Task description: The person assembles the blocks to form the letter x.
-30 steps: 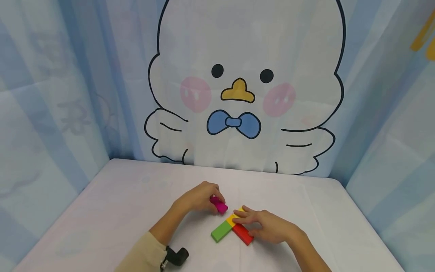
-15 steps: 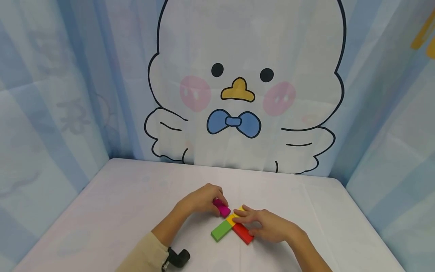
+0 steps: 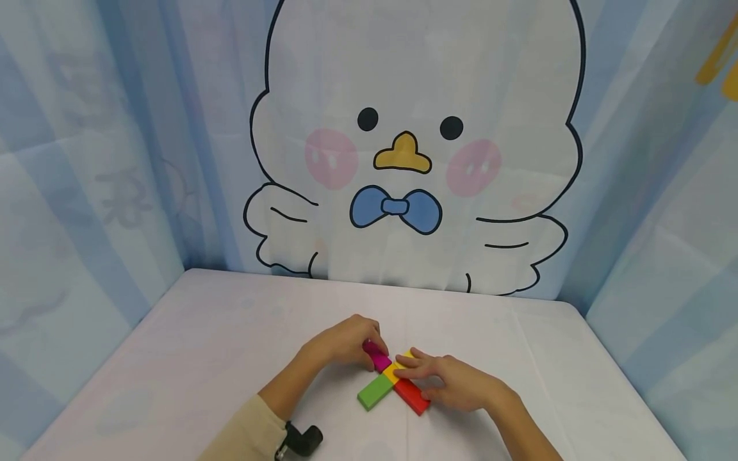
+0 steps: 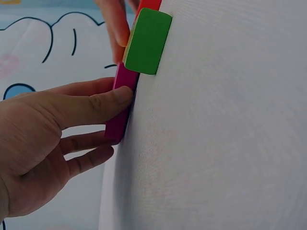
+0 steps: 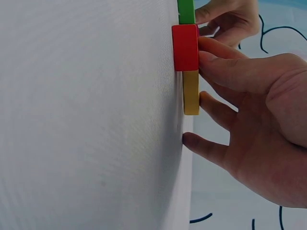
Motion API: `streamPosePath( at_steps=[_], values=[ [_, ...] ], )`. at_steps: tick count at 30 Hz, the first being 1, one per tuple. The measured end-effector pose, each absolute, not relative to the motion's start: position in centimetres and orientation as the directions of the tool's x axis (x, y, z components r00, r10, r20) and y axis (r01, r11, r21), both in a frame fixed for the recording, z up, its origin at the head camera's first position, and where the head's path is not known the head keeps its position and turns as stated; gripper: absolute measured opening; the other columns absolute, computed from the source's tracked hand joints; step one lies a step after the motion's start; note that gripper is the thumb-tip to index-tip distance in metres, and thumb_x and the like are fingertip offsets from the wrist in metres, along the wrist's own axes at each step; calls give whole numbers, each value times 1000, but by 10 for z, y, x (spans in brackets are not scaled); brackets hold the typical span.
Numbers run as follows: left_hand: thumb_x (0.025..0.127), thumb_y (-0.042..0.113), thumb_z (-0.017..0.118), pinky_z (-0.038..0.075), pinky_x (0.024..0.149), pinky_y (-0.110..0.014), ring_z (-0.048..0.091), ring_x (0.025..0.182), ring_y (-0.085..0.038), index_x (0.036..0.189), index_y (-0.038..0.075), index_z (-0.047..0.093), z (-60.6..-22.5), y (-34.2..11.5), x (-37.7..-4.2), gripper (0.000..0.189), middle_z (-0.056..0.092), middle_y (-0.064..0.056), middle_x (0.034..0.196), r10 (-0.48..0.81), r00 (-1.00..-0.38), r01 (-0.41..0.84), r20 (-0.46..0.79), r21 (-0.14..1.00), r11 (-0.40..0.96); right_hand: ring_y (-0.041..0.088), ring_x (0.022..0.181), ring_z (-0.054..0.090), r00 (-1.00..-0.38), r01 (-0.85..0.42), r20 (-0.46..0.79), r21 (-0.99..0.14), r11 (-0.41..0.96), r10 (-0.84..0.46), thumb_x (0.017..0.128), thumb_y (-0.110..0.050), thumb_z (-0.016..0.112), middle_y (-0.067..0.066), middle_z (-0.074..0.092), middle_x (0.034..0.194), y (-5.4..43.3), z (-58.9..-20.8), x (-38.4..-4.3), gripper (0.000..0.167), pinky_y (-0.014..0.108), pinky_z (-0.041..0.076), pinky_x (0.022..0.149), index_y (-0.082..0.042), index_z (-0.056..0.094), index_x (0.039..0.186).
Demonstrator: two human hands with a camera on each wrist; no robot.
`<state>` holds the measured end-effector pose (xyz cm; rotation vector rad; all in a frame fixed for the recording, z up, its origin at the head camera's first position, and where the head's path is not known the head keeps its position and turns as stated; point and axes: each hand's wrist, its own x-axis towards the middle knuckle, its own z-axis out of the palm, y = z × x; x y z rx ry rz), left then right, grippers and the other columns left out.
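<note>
My left hand (image 3: 347, 340) pinches a magenta block (image 3: 377, 357) between thumb and fingers, its near end right at the middle of the yellow block (image 3: 391, 372). In the left wrist view, the thumb lies along the flat face of the magenta block (image 4: 115, 128). A green block (image 3: 375, 392) extends the yellow one toward the front left, and a red block (image 3: 412, 397) runs off toward the front right. My right hand (image 3: 458, 384) rests its outstretched fingers on the yellow block, partly hiding it. Its thumb touches the red block (image 5: 185, 48) in the right wrist view.
The blocks lie on a table with a pale cloth (image 3: 242, 358). Behind stands a curtain (image 3: 323, 77) printed with a white bird, and more curtain hangs at both sides. A black camera mount (image 3: 302, 440) sits at the left wrist.
My left hand has brought the magenta block to the right and nearer, up against the yellow block. The right hand and the green, yellow and red blocks have stayed in place.
</note>
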<state>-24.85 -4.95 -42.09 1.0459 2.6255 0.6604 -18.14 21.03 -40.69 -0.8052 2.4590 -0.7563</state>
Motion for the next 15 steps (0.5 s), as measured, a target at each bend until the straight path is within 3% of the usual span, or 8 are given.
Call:
streamPosePath(
  at_steps=[15],
  values=[
    [85, 20, 88, 54, 83, -15, 58, 94, -4, 112, 25, 83, -424, -48, -248, 29, 68, 8, 102, 707, -706, 616, -40, 458, 641, 32, 160, 25, -733, -388, -243, -619, 683, -636, 97, -6, 69, -9, 46, 163, 210, -407, -181, 54, 71, 28, 119, -31, 64, 145]
  ],
)
